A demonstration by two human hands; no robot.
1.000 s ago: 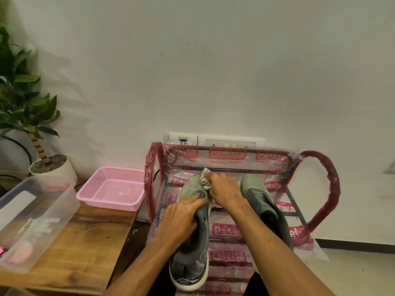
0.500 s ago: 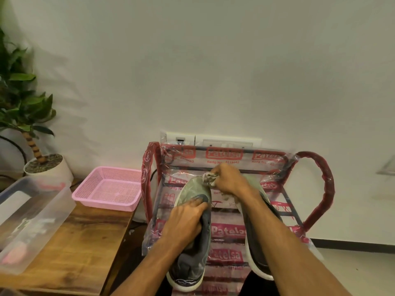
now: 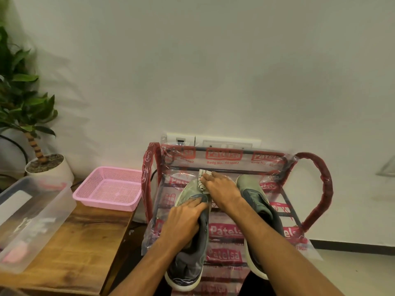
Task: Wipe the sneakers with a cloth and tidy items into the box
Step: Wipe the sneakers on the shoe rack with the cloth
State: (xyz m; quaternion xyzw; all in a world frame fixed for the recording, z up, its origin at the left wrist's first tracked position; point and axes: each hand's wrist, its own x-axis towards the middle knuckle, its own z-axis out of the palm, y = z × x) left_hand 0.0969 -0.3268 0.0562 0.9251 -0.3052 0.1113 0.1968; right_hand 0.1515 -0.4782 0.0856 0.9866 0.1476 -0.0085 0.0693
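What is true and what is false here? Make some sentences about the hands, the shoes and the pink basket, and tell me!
1. The right hand holds the cloth against the toe of one sneaker. True.
2. The left hand lifts the pink basket. False: it grips that same sneaker, and the basket sits on the wooden table.
3. Both sneakers lie in the clear box. False: they rest on the plastic-wrapped rack, the second sneaker beside the first.
4. A potted plant stands behind the clear box. True.
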